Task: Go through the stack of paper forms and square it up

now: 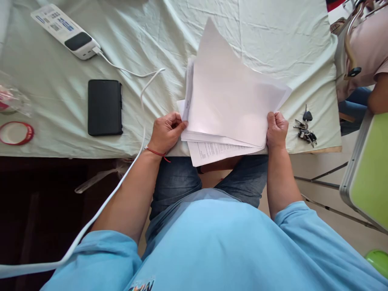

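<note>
A loose stack of paper sheets (227, 97) is held over the front edge of the cloth-covered table. My left hand (168, 131) pinches the stack's left edge between thumb and fingers. On the opposite side, my right hand (277, 128) is closed around the right edge. The top sheet shows a blank face and its upper corner rises to a point. Below the others, a printed sheet (212, 150) sticks out toward my lap, its small text unreadable. The sheets lie unevenly, with several edges fanned out at the left.
Left of the papers lie a black phone case (104, 107), a white power bank (65, 32) with a white cable (142, 101), and a red-edged tape roll (16, 133). Keys (306, 131) rest at the right. A green table (368, 169) and a seated person (368, 48) are farther right.
</note>
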Motion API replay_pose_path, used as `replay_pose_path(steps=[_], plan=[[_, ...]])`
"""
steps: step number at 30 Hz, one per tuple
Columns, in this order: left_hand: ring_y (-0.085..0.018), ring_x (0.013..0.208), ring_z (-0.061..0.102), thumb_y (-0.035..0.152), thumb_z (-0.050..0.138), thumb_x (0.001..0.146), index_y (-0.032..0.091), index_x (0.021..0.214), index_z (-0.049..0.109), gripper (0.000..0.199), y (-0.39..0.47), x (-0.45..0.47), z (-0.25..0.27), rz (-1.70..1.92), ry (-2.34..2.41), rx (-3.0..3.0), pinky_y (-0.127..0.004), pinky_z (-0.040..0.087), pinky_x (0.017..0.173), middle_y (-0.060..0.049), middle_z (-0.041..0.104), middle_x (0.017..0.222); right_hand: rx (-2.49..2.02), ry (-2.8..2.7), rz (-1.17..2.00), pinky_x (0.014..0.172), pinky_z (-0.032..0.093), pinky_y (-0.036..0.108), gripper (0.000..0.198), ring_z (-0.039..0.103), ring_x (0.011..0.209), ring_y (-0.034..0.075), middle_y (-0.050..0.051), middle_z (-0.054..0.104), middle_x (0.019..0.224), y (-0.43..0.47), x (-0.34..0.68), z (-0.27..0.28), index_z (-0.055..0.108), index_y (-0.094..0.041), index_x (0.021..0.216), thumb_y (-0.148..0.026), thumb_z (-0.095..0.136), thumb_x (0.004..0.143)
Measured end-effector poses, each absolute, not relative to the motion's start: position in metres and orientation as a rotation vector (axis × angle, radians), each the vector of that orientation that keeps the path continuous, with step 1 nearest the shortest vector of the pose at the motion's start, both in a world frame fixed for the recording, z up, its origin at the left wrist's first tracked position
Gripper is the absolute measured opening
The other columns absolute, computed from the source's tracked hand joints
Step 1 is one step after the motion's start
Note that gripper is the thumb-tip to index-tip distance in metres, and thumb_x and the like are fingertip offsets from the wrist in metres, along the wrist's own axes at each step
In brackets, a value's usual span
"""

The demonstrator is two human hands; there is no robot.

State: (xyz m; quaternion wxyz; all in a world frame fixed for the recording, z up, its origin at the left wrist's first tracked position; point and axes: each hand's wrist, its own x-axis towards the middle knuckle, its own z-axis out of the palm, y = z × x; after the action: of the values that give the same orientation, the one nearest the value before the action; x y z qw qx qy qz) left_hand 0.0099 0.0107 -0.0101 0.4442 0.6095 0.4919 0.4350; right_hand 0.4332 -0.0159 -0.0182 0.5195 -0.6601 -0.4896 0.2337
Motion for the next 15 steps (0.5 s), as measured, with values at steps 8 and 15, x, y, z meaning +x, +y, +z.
replay_pose_path(steps=[8, 15], plan=[[-0.012, 0.059, 0.03, 0.057, 0.073, 0.101, 0.023, 0.063, 0.045, 0.058, 0.0106, 0.0077, -0.005, 1.085, 1.338, 1.715, -0.034, 0.024, 0.06, 0.003, 0.035, 0.058, -1.582, -1.182, 0.594, 0.067, 0.027, 0.034, 0.085, 0.026, 0.072, 0.014, -0.006, 0.031, 0.074, -0.0179, 0.4299, -0.0136, 0.041, -0.028, 0.077, -0.107, 0.074, 0.085], [-0.014, 0.064, 0.037, 0.059, 0.074, 0.101, 0.022, 0.062, 0.051, 0.058, 0.0095, 0.0077, -0.0115, 1.105, 1.309, 1.645, -0.033, 0.028, 0.063, 0.002, 0.041, 0.063, -1.565, -1.17, 0.591, 0.066, 0.027, 0.034, 0.086, 0.026, 0.072, 0.014, -0.005, 0.031, 0.074, -0.0165, 0.4294, -0.014, 0.041, -0.028, 0.076, -0.108, 0.075, 0.083]])
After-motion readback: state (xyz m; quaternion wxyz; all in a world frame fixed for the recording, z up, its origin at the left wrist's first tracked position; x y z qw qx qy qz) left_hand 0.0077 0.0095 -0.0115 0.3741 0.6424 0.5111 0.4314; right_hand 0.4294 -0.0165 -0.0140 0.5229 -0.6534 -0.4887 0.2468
